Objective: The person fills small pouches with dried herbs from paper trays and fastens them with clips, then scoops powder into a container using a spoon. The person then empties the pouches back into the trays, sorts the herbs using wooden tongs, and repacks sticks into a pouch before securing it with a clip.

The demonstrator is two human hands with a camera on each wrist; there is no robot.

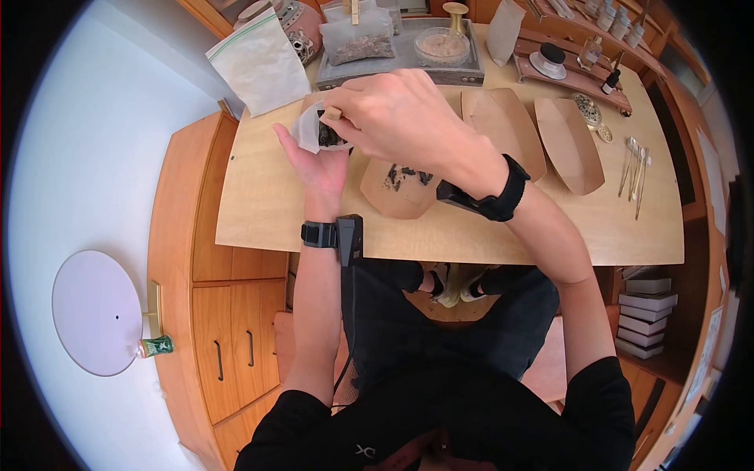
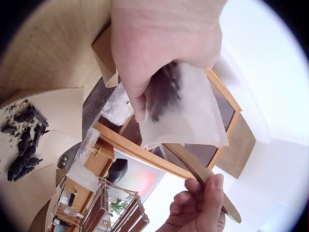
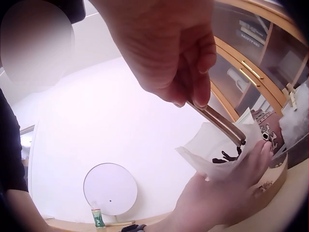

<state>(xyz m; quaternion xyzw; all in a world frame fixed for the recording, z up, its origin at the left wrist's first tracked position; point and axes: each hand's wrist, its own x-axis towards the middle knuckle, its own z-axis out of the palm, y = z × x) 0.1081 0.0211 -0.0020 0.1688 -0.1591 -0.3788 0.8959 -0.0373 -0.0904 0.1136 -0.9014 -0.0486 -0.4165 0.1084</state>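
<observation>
My left hand (image 1: 326,171) holds a translucent white paper bag (image 2: 195,116), its mouth spread wide. Dark, shrivelled dried pieces (image 3: 224,157) lie inside it and show through its wall. From above, my right hand (image 1: 412,114) pinches a pair of wooden tongs (image 3: 219,122) between thumb and fingers. The tongs' tips reach into the bag's mouth, with a dark bit right at them. Below the hands, a brown paper tray (image 1: 386,202) on the table carries more dark pieces (image 2: 26,145) and crumbs; my right forearm covers part of it in the head view.
Two more brown paper trays (image 1: 569,145) stand to the right, with several thin metal tools (image 1: 635,177) beyond. At the back are a white zip bag (image 1: 259,67), a grey wooden tray (image 1: 471,74) bearing a glass dish (image 1: 441,47), and a rack (image 1: 577,78) of bottles.
</observation>
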